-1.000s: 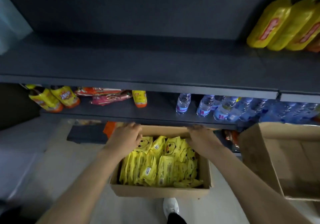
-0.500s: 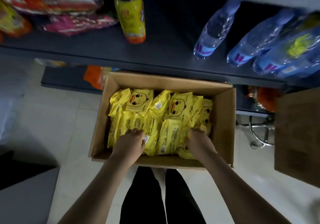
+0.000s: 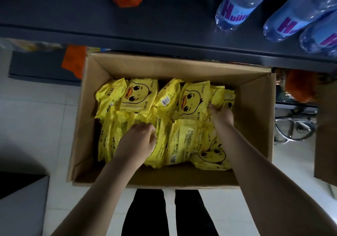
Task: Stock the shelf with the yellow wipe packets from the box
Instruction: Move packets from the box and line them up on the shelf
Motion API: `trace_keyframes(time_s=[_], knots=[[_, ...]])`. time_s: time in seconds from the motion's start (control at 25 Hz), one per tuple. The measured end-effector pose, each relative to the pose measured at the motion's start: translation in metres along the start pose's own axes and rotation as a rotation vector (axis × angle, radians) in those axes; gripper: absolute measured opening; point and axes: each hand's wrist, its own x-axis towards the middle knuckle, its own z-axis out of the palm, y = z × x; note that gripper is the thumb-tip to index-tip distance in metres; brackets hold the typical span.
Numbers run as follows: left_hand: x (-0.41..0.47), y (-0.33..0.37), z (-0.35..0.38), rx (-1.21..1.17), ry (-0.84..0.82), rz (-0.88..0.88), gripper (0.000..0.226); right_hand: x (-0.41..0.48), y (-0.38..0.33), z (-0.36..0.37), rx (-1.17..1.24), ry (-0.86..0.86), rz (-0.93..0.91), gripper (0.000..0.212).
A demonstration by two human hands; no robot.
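The cardboard box (image 3: 255,126) sits open on the tiled floor (image 3: 36,126), just below the dark shelf (image 3: 164,25), and the yellow wipe packets (image 3: 138,97) all lie packed inside it. The left hand (image 3: 138,140) curls its fingers round the upright packets near the front. The right hand (image 3: 221,115) digs among packets at the right; its grip cannot be told. Water bottles (image 3: 237,3) stand on the shelf.
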Motion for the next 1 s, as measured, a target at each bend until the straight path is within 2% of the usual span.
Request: trace_keyframes(time_s=[0.16,0.32,0.4,0.56,0.68,0.76,0.88,1.0], knots=[[0.005,0.004,0.0,-0.041,0.015,-0.017,0.016,0.01,0.006,-0.001,0.252,-0.054,0.117,0.054],[0.014,0.027,0.0,-0.124,0.074,-0.048,0.018,0.013,0.012,-0.012,0.372,-0.062,0.174,0.035],[0.019,0.043,0.001,-0.171,0.078,-0.074,0.02,0.012,0.014,-0.018,0.391,-0.08,0.167,0.027],[0.028,0.077,0.005,-0.3,0.089,-0.158,0.02,0.004,0.016,-0.029,0.336,-0.065,0.081,0.027],[0.037,0.103,0.016,-0.538,0.062,-0.257,0.02,-0.008,0.024,-0.046,0.303,-0.001,0.007,0.029],[0.042,0.122,0.025,-0.777,0.066,-0.37,0.018,-0.018,0.028,-0.06,0.285,0.05,-0.033,0.029],[0.053,0.149,0.034,-1.25,0.055,-0.646,0.017,-0.03,0.03,-0.079,0.149,0.167,-0.147,0.026],[0.068,0.168,0.048,-1.68,0.009,-0.977,0.028,-0.032,0.028,-0.088,0.072,0.25,-0.26,0.025]])
